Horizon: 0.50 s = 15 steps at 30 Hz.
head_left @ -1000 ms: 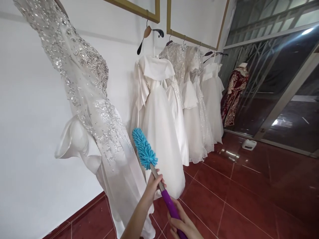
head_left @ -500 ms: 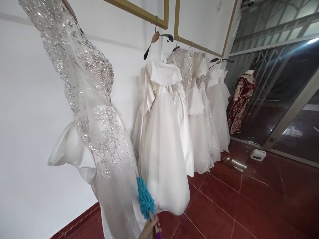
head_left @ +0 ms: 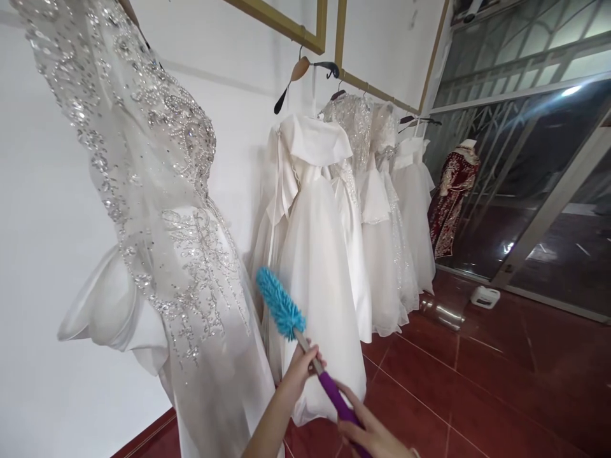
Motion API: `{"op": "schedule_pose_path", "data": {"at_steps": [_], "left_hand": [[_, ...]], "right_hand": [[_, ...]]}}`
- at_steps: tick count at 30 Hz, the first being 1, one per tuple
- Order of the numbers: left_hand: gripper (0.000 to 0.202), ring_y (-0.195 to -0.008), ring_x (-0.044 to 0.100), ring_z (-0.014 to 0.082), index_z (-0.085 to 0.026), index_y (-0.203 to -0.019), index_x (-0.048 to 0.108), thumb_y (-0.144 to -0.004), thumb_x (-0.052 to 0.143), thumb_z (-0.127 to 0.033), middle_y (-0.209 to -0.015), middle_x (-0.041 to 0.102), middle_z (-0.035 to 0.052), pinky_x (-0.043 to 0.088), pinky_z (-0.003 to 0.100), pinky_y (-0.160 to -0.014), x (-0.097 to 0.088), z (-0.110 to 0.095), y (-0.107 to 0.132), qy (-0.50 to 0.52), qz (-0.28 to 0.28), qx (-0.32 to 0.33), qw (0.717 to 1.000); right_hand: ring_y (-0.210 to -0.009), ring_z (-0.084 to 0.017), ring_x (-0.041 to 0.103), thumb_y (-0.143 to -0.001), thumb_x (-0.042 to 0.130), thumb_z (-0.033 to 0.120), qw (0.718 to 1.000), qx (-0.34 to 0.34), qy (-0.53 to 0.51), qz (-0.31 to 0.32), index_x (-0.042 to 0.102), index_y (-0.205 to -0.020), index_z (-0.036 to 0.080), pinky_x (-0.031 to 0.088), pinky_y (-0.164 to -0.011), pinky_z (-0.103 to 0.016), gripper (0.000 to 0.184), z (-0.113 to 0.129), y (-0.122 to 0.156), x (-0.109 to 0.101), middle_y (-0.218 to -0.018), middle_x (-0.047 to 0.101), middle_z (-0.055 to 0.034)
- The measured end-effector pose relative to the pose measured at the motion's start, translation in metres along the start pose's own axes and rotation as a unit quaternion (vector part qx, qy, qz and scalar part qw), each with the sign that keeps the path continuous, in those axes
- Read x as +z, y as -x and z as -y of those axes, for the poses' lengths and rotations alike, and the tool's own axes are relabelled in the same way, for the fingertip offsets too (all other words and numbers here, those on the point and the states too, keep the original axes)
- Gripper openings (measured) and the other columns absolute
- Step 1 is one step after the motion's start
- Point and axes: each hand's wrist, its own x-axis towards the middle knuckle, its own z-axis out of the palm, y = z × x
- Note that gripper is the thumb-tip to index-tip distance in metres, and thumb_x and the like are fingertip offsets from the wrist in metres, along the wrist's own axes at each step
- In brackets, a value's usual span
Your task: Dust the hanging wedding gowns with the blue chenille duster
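A duster with a fluffy blue head point(head_left: 280, 303) and a purple handle point(head_left: 338, 399) slants up and left before me. My left hand point(head_left: 305, 364) is closed around its metal neck, just below the head. Lower down, my right hand point(head_left: 365, 426) has its fingers around the purple handle. The blue head is in front of a white off-shoulder gown point(head_left: 317, 254) on a hanger; whether it touches the fabric I cannot tell. Close on the left hangs a beaded white gown point(head_left: 191, 273) with long sparkling sleeves and a satin bow at its side.
More white gowns point(head_left: 377, 254) hang from gold wall frames point(head_left: 382, 90) along the wall. A dark red embroidered dress point(head_left: 453, 197) stands by the glass doors point(head_left: 525, 191). On the red tiled floor point(head_left: 420, 388) is a white plastic jug point(head_left: 485, 297).
The duster has risen from near the beaded gown's skirt. My right hand has come into view on its purple handle. The view has moved slightly closer to the beaded gown.
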Motion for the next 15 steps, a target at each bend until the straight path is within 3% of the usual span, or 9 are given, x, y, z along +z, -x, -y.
{"op": "schedule_pose_path", "data": {"at_steps": [2,4,6,8,11,15], "left_hand": [[0.06,-0.061,0.063,0.0131,-0.022,-0.102,0.042,-0.062,0.075,-0.052,-0.066,0.059,-0.0067,0.045,0.027,-0.064,0.02,-0.047,-0.007,-0.032,0.058,0.062,0.996],[0.058,-0.061,0.064,0.0133,-0.022,-0.106,0.041,-0.066,0.071,-0.051,-0.067,0.059,-0.0063,0.046,0.026,-0.064,0.037,-0.087,-0.012,-0.057,0.101,0.111,0.987],[0.056,-0.061,0.065,0.0131,-0.022,-0.109,0.04,-0.07,0.069,-0.049,-0.069,0.059,-0.0061,0.046,0.026,-0.064,0.051,-0.115,-0.016,-0.072,0.129,0.144,0.978],[0.055,-0.059,0.064,0.0131,-0.022,-0.109,0.04,-0.07,0.069,-0.048,-0.068,0.059,-0.0064,0.046,0.026,-0.063,0.06,-0.129,-0.024,-0.083,0.14,0.153,0.975],[0.054,-0.059,0.064,0.0132,-0.021,-0.108,0.041,-0.07,0.068,-0.048,-0.068,0.059,-0.0058,0.046,0.026,-0.062,0.063,-0.12,-0.038,-0.088,0.138,0.143,0.976],[0.053,-0.051,0.058,0.012,-0.021,-0.104,0.039,-0.067,0.067,-0.046,-0.059,0.055,-0.0076,0.043,0.025,-0.056,0.045,-0.057,-0.054,-0.074,0.059,0.1,0.99]], "right_hand": [[-0.038,-0.009,0.05,-0.081,0.057,0.045,0.999,-0.03,0.019,-0.002,0.007,-0.148,0.024,0.037,-0.039,-0.024,0.086,0.035,-0.002,0.001,-0.061,0.054,0.0096],[-0.037,-0.008,0.047,-0.083,0.056,0.044,0.997,-0.068,0.024,-0.026,0.008,-0.147,0.026,0.038,-0.039,-0.023,0.082,0.067,-0.005,0.003,-0.06,0.051,0.0109],[-0.038,-0.007,0.044,-0.084,0.056,0.041,0.994,-0.097,0.029,-0.05,0.013,-0.147,0.029,0.039,-0.041,-0.022,0.077,0.091,-0.008,0.004,-0.061,0.048,0.0115],[-0.041,-0.006,0.043,-0.086,0.055,0.036,0.991,-0.116,0.024,-0.064,0.018,-0.145,0.032,0.04,-0.043,-0.022,0.07,0.103,-0.012,0.003,-0.061,0.047,0.0116],[-0.042,-0.006,0.042,-0.087,0.052,0.034,0.991,-0.118,0.004,-0.071,0.021,-0.145,0.033,0.041,-0.046,-0.022,0.065,0.096,-0.021,-0.002,-0.061,0.047,0.0113],[-0.037,-0.009,0.039,-0.082,0.054,0.037,0.993,-0.081,0.007,-0.081,0.012,-0.147,0.023,0.036,-0.04,-0.023,0.079,0.04,-0.038,-0.013,-0.051,0.045,0.0123]]}}
